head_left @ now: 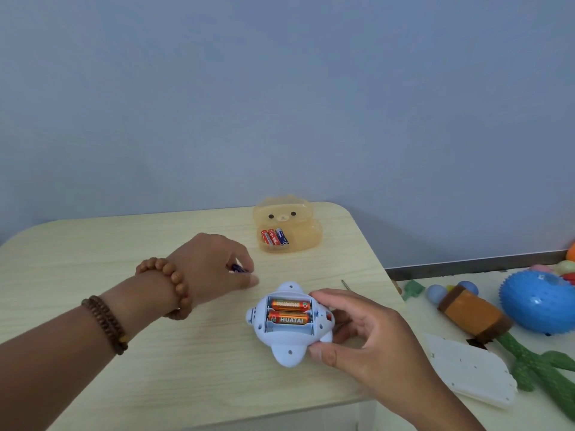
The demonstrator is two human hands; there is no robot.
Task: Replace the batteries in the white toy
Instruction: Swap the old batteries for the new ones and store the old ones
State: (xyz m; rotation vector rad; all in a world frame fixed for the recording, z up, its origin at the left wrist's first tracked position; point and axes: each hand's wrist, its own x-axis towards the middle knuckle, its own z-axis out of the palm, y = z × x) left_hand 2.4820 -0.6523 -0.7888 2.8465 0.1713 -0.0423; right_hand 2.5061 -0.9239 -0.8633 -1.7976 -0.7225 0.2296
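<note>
The white toy (287, 339) lies upside down on the wooden table (124, 306), its battery bay uncovered. Two orange batteries (289, 312) sit in the bay's upper slots; the lowest slot is bare. My right hand (367, 337) grips the toy's right side with thumb and fingers. My left hand (214, 269) hovers left of the toy, fingers curled round a small dark blue battery (239, 269), mostly hidden. An orange translucent bear-shaped box (287, 225) at the table's back holds three batteries (275, 237), two red and one blue.
A thin screwdriver (345, 284) lies near the table's right edge. To the right, lower down, lie a blue spiky ball (538, 303), a cactus toy (485, 328), a white plastic toy (473, 371) and other toys.
</note>
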